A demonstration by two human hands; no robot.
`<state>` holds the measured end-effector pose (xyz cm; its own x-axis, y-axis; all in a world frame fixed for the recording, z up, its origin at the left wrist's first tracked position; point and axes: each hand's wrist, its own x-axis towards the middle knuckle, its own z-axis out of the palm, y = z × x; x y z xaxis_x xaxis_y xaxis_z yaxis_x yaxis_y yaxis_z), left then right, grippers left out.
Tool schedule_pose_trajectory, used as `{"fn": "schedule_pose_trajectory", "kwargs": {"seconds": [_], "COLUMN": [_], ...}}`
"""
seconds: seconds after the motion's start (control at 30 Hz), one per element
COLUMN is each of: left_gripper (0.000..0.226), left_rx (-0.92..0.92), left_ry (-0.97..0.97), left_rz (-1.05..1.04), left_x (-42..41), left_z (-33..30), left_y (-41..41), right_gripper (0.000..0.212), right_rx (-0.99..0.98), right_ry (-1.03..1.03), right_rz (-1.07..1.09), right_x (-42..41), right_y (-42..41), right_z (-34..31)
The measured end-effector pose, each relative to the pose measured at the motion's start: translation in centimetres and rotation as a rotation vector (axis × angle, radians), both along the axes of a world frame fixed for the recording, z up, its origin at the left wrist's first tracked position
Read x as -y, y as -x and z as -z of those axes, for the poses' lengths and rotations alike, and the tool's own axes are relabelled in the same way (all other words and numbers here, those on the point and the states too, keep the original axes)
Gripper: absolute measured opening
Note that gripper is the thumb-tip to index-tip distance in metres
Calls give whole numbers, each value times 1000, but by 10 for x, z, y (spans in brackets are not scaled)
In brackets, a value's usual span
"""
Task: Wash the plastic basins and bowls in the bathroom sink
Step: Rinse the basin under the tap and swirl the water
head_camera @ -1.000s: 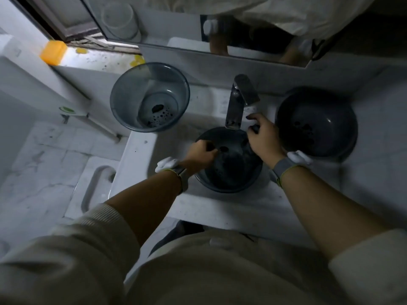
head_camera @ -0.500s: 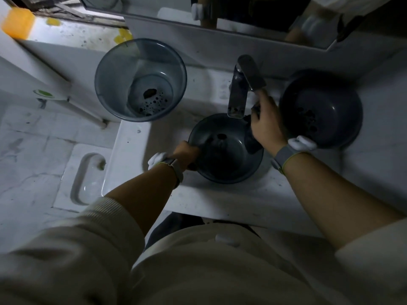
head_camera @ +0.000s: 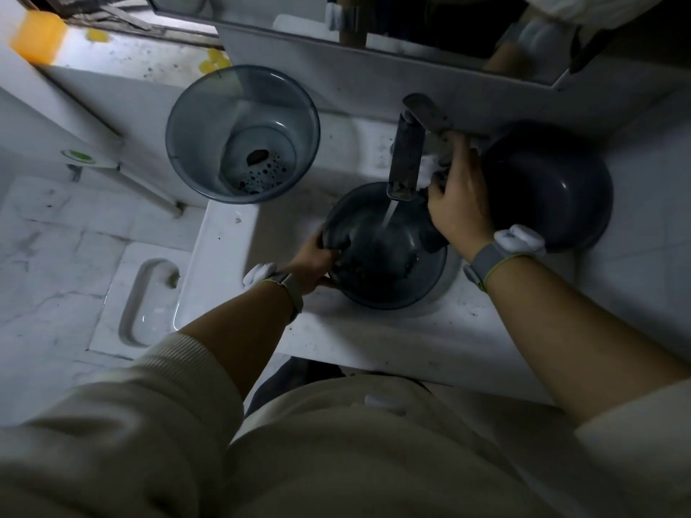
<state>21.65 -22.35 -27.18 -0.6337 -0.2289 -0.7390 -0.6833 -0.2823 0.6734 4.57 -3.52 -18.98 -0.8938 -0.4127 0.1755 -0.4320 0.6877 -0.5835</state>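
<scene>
A dark see-through plastic bowl sits in the white sink under the tap. Water runs from the spout into the bowl. My left hand grips the bowl's left rim. My right hand is raised beside the tap, its fingertips on the lever. A dark lump shows under that palm; I cannot tell what it is. A tall grey see-through basin stands at the back left with dark specks in its bottom. A dark basin rests on the counter to the right.
A mirror runs along the wall behind the tap. A squat toilet pan lies in the tiled floor to the left, below the sink edge. An orange block sits on the ledge at the far left.
My right hand left the bowl's rim and rose to the tap lever, and water now runs. My left hand shifted from inside the bowl to its left rim.
</scene>
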Motion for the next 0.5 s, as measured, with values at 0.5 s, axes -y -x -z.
{"fn": "schedule_pose_trajectory", "kwargs": {"seconds": [0.5], "left_gripper": [43], "left_rx": [53], "left_ry": [-107], "left_rz": [-168], "left_x": [-14], "left_z": [-18], "left_y": [-19], "right_gripper": [82], "right_rx": [-11], "right_ry": [0], "right_rz": [-22], "right_x": [-6], "right_y": [-9], "right_z": [-13]}}
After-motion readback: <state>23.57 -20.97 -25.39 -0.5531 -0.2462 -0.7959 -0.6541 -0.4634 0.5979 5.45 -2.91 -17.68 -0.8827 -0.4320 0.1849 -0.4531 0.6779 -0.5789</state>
